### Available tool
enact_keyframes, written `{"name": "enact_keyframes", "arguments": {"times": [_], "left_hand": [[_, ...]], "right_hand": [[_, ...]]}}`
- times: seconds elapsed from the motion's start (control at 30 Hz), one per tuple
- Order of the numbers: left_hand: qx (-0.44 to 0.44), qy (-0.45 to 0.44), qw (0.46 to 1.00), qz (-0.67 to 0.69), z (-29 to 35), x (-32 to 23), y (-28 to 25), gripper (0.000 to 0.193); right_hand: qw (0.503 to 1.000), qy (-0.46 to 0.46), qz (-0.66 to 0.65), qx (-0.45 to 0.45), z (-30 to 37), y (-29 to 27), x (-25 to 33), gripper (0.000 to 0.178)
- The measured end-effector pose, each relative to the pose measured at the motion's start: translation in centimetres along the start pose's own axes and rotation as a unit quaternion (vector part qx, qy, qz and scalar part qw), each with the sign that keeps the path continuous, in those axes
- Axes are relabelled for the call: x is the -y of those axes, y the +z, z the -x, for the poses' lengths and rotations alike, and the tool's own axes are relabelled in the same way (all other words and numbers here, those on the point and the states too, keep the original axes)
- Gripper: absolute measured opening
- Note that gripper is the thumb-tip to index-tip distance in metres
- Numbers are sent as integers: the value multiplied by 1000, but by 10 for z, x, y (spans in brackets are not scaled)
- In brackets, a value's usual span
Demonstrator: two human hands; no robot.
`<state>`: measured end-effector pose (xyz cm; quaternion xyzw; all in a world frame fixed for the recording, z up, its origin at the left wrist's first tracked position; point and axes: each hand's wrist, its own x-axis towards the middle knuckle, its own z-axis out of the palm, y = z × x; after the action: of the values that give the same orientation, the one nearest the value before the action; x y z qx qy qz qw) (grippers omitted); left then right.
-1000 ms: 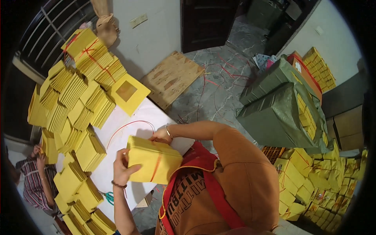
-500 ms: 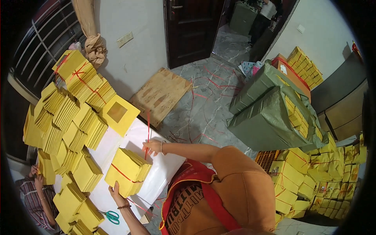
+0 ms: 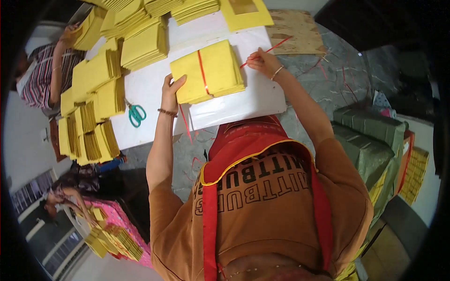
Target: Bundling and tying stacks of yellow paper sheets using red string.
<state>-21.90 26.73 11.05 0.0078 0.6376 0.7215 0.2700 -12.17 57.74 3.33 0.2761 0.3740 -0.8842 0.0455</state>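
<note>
A stack of yellow paper (image 3: 218,70) lies near the front edge of the white table, with a red strap (image 3: 202,70) running across its top. My left hand (image 3: 172,91) grips its left end, thumb on top and fingers down the side. Off the right end of the stack, my right hand (image 3: 263,63) pinches a red strip (image 3: 280,44), one end sticking up past the fingers. Another red tail (image 3: 185,122) hangs over the table's front edge beside my left wrist. Teal-handled scissors (image 3: 136,115) rest left of my left hand.
More yellow stacks (image 3: 144,44) crowd the left and far side of the white table (image 3: 206,117). A co-worker in a striped top (image 3: 42,79) handles yellow paper at far left. Another person works at a pink-covered table (image 3: 115,213), lower left. Green-wrapped bundles (image 3: 361,145) stand at right.
The view has swung round, so the table now lies ahead of me and the second co-worker shows. My left hand still grips the stack; my right hand still holds the red strip.
</note>
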Motion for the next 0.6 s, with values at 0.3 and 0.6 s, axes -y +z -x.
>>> {"name": "enact_keyframes", "arguments": {"times": [0.3, 0.6], "left_hand": [[-2, -25, 998, -65, 5, -14, 14, 58], [-7, -8, 995, -103, -1, -10, 14, 67]], "right_hand": [[909, -208, 357, 49, 73, 75, 67, 27], [571, -498, 631, 167, 81, 154, 65, 26]]}}
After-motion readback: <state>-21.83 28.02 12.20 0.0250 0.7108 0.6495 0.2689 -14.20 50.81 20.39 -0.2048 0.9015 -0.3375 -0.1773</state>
